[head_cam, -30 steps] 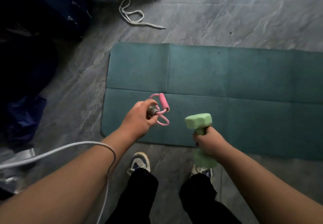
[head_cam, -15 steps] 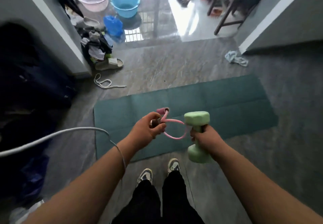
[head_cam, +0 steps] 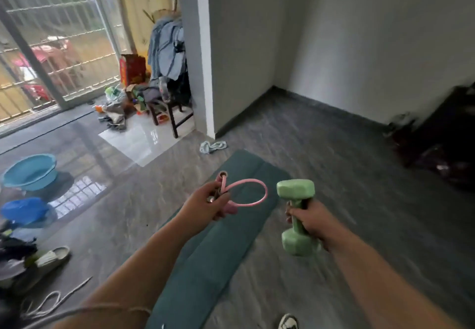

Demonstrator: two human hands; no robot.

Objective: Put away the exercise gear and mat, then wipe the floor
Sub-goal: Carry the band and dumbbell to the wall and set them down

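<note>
— What do the hands carry in the head view?

— The left hand (head_cam: 205,205) is out in front, its fingers (head_cam: 221,211) clamped together on the pink resistance band (head_cam: 253,191). One loop of the band stands out to the right of the fist, a pink foam grip pokes up above it and another hangs just below the knuckles. The right hand (head_cam: 312,219) has its fingers wrapped tight round the handle of the green dumbbell (head_cam: 295,215), which tilts a little, one head up above the fist and the other down beside the wrist.

— And the mat?

— The teal mat (head_cam: 213,256) lies flat and unrolled on the grey floor (head_cam: 359,200), running from the bottom edge of the picture away toward the white wall corner (head_cam: 203,71). Both hands hang in the air above it or just beside its right edge, well clear of the floor.

— Anything near its far end?

— A crumpled pale-blue cloth (head_cam: 213,146) lies on the floor just past the mat's far corner, close to the foot of the wall corner. Behind that, a dark wooden chair (head_cam: 167,112) is heaped with clothes.

— The left side?

— A blue basin (head_cam: 29,172) sits on the glossy floor, with a darker blue bag (head_cam: 23,210) just in front of it. Nearer, a pale slipper (head_cam: 51,256) lies beside a pile of clothing, and a white cord (head_cam: 48,300) curls on the floor below it. The toe of a shoe (head_cam: 289,322) shows at the bottom edge, right of the mat.
</note>
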